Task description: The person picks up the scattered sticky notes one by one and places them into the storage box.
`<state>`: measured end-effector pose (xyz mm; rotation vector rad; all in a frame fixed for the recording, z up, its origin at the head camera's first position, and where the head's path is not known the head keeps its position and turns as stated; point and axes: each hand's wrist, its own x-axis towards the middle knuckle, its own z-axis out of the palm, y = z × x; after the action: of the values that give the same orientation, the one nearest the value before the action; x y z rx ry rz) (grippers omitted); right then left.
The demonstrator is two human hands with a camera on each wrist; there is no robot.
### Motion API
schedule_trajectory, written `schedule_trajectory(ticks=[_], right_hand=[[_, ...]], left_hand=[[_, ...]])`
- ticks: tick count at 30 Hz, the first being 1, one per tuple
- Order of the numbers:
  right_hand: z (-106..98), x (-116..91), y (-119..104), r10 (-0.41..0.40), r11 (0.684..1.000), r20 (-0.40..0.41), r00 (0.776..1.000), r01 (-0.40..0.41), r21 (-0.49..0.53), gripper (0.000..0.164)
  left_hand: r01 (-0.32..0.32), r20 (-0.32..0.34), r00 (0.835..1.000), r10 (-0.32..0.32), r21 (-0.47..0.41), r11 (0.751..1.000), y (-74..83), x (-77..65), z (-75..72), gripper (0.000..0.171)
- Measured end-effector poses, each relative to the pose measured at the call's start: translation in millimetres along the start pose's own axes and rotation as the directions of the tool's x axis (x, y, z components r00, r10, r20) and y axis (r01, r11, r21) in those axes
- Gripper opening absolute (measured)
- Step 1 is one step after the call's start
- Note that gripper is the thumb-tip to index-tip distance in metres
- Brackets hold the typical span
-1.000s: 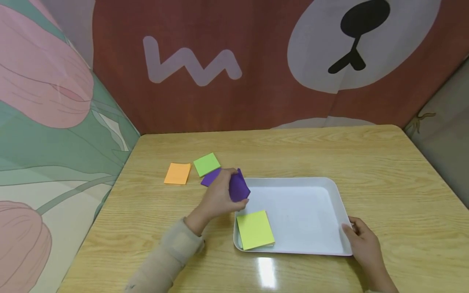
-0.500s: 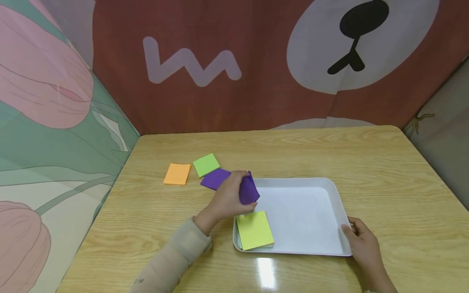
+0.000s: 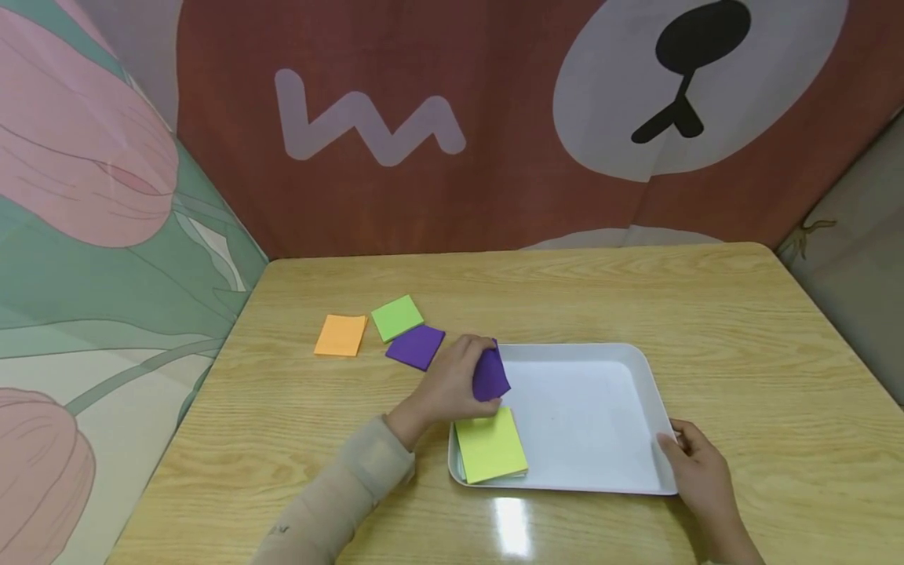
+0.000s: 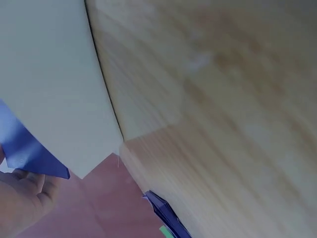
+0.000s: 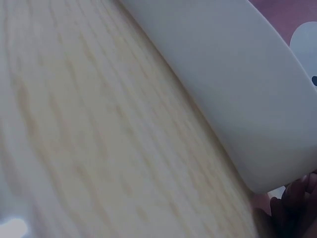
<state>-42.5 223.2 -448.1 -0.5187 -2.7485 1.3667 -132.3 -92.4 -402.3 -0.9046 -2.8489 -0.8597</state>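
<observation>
My left hand point(image 3: 455, 384) pinches a purple sticky note pad point(image 3: 490, 375) between thumb and fingers, over the left side of a white tray point(image 3: 572, 351). In the left wrist view the held pad point(image 4: 29, 148) shows beside the tray's outer wall point(image 4: 49, 74). Just below that hand, a yellow sticky note pad point(image 3: 492, 447) lies in the tray's near left corner, on a paler layer. At the tray's right end my right hand point(image 3: 702, 471) grips the rim, thumb on top and fingers beneath. The right wrist view shows the tray wall point(image 5: 233, 94) close to those fingers point(image 5: 294, 198).
On the wooden table point(image 3: 282, 439), left of the tray, lie a second purple pad point(image 3: 417, 347), a green pad point(image 3: 398, 318) touching or overlapping it, and an orange pad point(image 3: 341, 335). A printed cloth point(image 3: 395, 204) hangs behind the table's far edge.
My left hand has carried the purple pad to the right and slightly nearer, over the tray's left side. The second purple pad is now fully uncovered. My right hand has stayed on the rim.
</observation>
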Motion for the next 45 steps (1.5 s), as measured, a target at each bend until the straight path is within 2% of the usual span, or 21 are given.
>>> schedule_trajectory(ticks=[16,22,25,31,45], right_hand=[[-2,2,-5,-0.017,1.0,-0.005,1.0,0.017,-0.007,0.029],[-2,2,-5,-0.029,0.999,-0.005,1.0,0.029,-0.018,0.03],[-2,2,-5,-0.026,0.999,-0.006,1.0,0.026,-0.022,0.029],[-1,1,-4,-0.016,1.0,-0.017,1.0,0.016,-0.014,0.029],[0,-1,-2,0.012,1.0,-0.014,1.0,-0.012,-0.004,0.029]], left_hand=[[0.018,0.061,0.998,-0.022,0.066,0.998,-2.8,7.9,3.8,0.077],[-0.008,0.072,0.997,0.0,0.104,0.995,-5.1,10.8,5.5,0.075],[-0.021,0.098,0.995,0.008,0.134,0.991,-6.3,12.2,7.7,0.074],[-0.042,0.195,0.981,0.002,0.201,0.979,-7.1,15.5,11.2,0.077],[-0.04,0.323,0.946,-0.029,0.205,0.978,-7.6,23.2,12.8,0.077]])
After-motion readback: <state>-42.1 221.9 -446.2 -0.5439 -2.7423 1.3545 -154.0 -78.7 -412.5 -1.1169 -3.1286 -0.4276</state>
